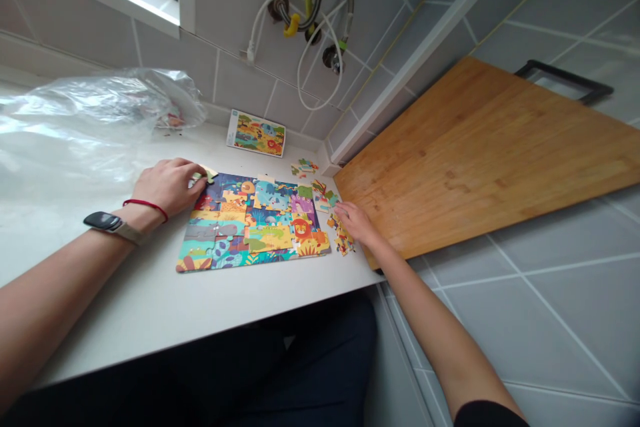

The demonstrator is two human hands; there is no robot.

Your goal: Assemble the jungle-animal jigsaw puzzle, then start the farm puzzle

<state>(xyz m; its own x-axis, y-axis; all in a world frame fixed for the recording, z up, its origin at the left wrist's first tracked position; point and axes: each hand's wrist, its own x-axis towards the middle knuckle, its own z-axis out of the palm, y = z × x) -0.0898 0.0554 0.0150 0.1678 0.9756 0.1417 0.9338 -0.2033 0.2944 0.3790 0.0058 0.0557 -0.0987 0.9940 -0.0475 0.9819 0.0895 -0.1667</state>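
A colourful animal jigsaw puzzle [270, 230] lies on the white counter, largely filled with joined pieces showing an elephant, a lion and a crocodile. At its upper left corner, my left hand [173, 187] is closed in a pinch on a puzzle piece [209, 175], whose pale side shows past the fingertips. My right hand [354, 221] is at the puzzle's right side, fingers stretched out over loose puzzle pieces [343, 240]. Its fingertips touch or nearly touch these pieces; which, I cannot tell. More loose pieces [304, 167] lie just beyond the upper right corner.
A small picture card [257, 133] with the animal scene leans by the tiled wall. A clear plastic bag [110, 103] spreads over the counter's left part. On the right stands a large wooden board [480, 160]. Hoses and a white cable [300, 73] hang at the wall.
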